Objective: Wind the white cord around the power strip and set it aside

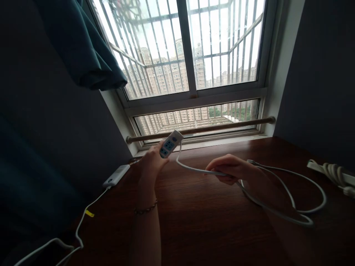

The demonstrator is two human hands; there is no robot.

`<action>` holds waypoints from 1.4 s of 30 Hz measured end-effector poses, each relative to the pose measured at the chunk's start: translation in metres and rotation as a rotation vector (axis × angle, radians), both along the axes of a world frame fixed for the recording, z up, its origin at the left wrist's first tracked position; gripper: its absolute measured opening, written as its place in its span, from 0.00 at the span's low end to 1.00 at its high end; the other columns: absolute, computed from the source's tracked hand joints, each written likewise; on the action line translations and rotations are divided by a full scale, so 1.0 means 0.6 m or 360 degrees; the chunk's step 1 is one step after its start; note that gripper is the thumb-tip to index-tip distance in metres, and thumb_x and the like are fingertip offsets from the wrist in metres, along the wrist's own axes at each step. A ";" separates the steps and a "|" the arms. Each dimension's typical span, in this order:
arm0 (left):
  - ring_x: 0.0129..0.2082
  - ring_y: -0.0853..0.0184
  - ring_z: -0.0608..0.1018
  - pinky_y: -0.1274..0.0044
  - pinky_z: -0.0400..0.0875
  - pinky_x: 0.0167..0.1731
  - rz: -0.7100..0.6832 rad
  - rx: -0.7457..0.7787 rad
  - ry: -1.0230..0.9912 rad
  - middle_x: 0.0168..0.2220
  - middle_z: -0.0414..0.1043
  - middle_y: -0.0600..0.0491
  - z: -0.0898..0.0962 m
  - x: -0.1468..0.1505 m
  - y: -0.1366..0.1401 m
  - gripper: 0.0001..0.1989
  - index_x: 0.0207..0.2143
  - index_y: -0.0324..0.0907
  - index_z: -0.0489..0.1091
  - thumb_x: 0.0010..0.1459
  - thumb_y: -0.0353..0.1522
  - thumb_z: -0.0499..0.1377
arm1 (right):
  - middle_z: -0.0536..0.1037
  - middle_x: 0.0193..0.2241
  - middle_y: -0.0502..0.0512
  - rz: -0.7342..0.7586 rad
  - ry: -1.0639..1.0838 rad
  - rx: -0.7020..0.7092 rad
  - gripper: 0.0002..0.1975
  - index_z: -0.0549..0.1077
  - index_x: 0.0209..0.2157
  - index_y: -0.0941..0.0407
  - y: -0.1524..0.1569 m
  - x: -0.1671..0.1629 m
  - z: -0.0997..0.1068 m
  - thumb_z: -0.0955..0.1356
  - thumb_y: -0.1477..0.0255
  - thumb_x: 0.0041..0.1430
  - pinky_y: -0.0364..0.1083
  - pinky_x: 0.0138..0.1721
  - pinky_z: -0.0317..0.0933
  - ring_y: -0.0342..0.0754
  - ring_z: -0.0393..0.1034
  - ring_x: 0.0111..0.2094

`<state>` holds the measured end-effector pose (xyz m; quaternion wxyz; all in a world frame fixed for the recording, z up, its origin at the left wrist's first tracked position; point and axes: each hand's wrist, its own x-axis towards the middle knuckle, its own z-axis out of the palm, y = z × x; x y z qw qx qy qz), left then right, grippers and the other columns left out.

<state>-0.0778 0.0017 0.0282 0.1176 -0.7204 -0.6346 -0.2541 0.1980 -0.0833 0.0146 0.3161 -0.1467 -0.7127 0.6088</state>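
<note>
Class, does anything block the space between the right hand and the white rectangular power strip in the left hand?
Nothing visible blocks it; only a slender white cable, running from the power strip into the right hand, crosses the gap.

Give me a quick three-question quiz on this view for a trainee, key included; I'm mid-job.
1. What does the left hand hold?
2. True or false: the right hand grips a white cord.
3. The small tag at the lower left of the picture is: A) red, B) yellow, C) green.

Key:
1. A power strip.
2. True.
3. B.
</note>
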 end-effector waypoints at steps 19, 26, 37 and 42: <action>0.44 0.62 0.68 0.64 0.45 0.54 -0.1383 -0.0134 -0.0006 0.44 0.68 0.56 0.012 0.116 -0.073 0.31 0.47 0.49 0.59 0.37 0.29 0.61 | 0.50 0.13 0.44 -0.1818 0.0322 0.0125 0.15 0.70 0.33 0.61 0.076 0.061 -0.013 0.65 0.63 0.48 0.39 0.15 0.36 0.36 0.41 0.15; 0.38 0.64 0.71 0.76 0.64 0.36 -0.1104 -0.0033 -0.0498 0.40 0.69 0.55 0.005 0.111 -0.060 0.29 0.48 0.47 0.59 0.41 0.37 0.61 | 0.62 0.14 0.48 -0.1627 -0.0189 0.0097 0.09 0.71 0.24 0.62 0.125 0.039 -0.067 0.66 0.69 0.46 0.38 0.17 0.45 0.38 0.54 0.18; 0.32 0.58 0.73 0.72 0.61 0.27 -0.0201 0.0154 0.0039 0.33 0.70 0.52 -0.021 0.103 -0.022 0.25 0.44 0.46 0.59 0.42 0.43 0.58 | 0.70 0.19 0.50 -0.0660 -0.0490 -0.0154 0.28 0.56 0.52 0.62 0.048 -0.035 -0.041 0.65 0.68 0.51 0.39 0.15 0.59 0.40 0.62 0.15; 0.36 0.60 0.71 0.73 0.61 0.29 -0.0413 0.0107 0.0229 0.38 0.69 0.53 -0.034 0.107 -0.019 0.27 0.46 0.50 0.58 0.41 0.39 0.59 | 0.73 0.26 0.58 -0.0579 -0.0140 -0.0191 0.16 0.62 0.42 0.62 0.026 -0.013 -0.009 0.61 0.66 0.57 0.42 0.20 0.64 0.44 0.68 0.20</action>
